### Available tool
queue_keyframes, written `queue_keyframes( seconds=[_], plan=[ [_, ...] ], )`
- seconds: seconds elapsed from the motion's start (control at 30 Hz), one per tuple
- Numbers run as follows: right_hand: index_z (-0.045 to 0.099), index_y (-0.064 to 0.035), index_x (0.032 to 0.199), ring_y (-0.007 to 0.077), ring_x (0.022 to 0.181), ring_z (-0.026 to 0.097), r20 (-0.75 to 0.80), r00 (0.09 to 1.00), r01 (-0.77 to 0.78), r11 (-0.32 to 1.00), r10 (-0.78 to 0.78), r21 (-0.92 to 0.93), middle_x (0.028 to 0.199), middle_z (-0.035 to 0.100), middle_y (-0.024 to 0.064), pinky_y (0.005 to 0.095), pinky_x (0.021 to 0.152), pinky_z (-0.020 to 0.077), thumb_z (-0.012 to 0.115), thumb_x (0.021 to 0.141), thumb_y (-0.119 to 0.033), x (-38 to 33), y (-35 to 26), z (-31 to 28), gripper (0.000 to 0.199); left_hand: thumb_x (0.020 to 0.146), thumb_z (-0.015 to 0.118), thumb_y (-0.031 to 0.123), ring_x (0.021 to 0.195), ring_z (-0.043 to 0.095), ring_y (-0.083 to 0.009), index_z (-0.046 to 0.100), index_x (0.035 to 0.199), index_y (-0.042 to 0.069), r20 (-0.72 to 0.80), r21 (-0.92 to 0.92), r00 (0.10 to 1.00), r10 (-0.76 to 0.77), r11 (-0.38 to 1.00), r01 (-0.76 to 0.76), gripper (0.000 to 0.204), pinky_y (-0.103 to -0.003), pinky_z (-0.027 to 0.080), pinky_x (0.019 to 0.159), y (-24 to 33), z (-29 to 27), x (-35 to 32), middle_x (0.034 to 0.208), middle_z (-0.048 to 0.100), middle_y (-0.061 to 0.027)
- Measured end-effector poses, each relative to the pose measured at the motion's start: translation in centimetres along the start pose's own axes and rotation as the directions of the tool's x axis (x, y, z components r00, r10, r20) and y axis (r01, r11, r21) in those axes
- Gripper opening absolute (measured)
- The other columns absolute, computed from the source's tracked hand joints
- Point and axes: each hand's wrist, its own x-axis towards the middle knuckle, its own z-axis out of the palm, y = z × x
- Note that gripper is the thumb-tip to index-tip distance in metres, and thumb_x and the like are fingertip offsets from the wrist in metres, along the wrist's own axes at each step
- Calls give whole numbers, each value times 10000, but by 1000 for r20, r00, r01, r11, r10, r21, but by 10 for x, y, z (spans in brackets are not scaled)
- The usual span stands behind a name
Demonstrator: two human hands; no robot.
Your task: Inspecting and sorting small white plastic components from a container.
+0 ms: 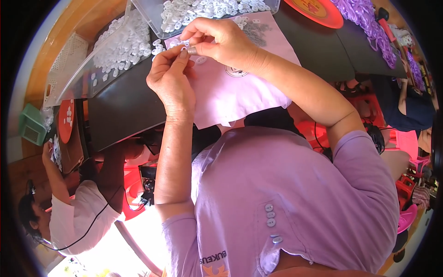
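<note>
My left hand (171, 85) is closed, thumb and forefinger pinching a small white plastic piece (184, 48) with a hole. Against it, my right hand (226, 44) is closed too, its fingertips meeting the same piece; a greyish covering wraps a fingertip there. The fingers partly hide the piece. Both hands are over a pink cloth (249, 92) that hangs off the table edge toward me. On the cloth, just below the right fingers, lies a white oval piece (200, 60). Small thin grey parts (256, 34) are heaped beyond my right wrist.
A clear bin (157, 28) of white pieces stands ahead; another clear bin (69, 87) of them lies left on the dark table (124, 113). At far right are a red plate (323, 16) and purple looped items (369, 32). People sit at left (83, 212) and right (413, 104).
</note>
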Motion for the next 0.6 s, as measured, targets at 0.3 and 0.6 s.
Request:
queue_keyframes(
  seconds=[0.3,0.6],
  plan=[
    [636,-63,899,283,753,666,0,994,105,956,-109,-272,793,682,83,396,666,517,598,835,-104,2,8,0,85,865,635,-22,648,598,-162,628,957,-68,22,2,1000,-8,1000,8,102,-262,460,509,1,-1,-2,814,649,-120],
    [600,-52,884,321,781,655,-30,987,142,939,-160,-313,815,677,104,427,681,506,570,860,-102,0,9,1,63,893,640,55,567,544,-88,647,905,-45,42,51,999,-30,998,28,101,-218,413,474,1,0,-3,717,629,-55]
  ],
)
